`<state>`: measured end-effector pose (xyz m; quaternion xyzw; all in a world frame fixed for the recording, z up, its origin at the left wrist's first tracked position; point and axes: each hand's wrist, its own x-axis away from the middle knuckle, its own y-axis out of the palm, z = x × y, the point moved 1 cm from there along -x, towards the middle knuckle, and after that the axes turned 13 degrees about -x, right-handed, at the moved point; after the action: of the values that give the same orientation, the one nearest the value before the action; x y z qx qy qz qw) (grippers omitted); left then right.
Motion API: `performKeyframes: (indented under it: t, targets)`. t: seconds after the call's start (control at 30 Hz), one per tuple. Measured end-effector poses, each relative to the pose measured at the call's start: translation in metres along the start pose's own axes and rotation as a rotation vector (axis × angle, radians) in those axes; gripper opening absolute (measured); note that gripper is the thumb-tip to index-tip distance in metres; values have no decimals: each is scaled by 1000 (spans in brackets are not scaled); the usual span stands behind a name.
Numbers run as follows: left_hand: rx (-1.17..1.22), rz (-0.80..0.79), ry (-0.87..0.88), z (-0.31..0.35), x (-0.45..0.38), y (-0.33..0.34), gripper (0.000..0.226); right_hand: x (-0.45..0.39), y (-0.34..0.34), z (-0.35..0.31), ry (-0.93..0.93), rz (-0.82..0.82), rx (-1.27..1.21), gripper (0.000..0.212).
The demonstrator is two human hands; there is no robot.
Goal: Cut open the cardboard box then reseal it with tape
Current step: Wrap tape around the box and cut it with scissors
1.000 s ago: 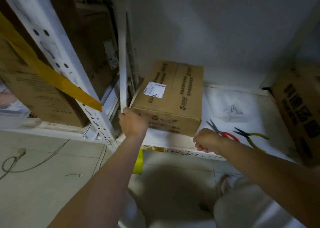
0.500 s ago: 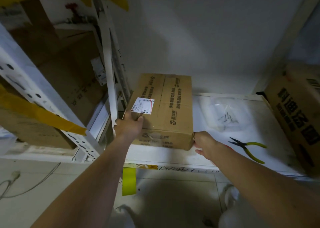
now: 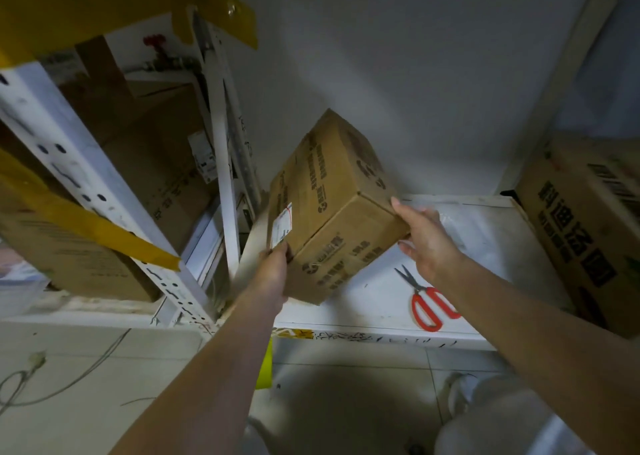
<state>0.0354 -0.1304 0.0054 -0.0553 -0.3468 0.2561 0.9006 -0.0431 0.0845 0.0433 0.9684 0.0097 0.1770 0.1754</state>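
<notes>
A brown cardboard box (image 3: 329, 191) with dark print and a white label is tilted up on its left edge above the white shelf (image 3: 381, 302). My left hand (image 3: 275, 274) grips its lower left corner, thumb on the label side. Its raised right corner is held by my right hand (image 3: 424, 236), fingers curled under and thumb on the edge. Red-handled scissors (image 3: 427, 302) lie on the shelf under my right forearm.
A large printed cardboard box (image 3: 588, 226) stands at the shelf's right end. White perforated rack posts (image 3: 221, 163) and more boxes (image 3: 69, 246) with yellow tape are on the left. A clear plastic bag (image 3: 464, 219) lies behind my right hand. Cables trail on the tiled floor (image 3: 52, 385).
The box has gone from lying flat to tipped up on its left side. My right hand rose with its right corner. The scissors are uncovered again; the pliers are now hidden.
</notes>
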Motion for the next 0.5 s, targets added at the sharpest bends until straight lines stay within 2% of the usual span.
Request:
performKeyframes:
  t: [0.1,0.2,0.43,0.5]
  targets:
    - [120,-112,-42,-15,14,19,46,13,6,-15,-143,-5,74,17]
    - [198,-152,-49,-29,18,31,45,24,12,-17,-224,-39,162,11]
    - [201,-193,-18,-24,32,35,31,41,26,4,-375,-83,393,27]
    - [237,-200,-10,-15,35,25,33,42,26,7,-374,-94,368,33]
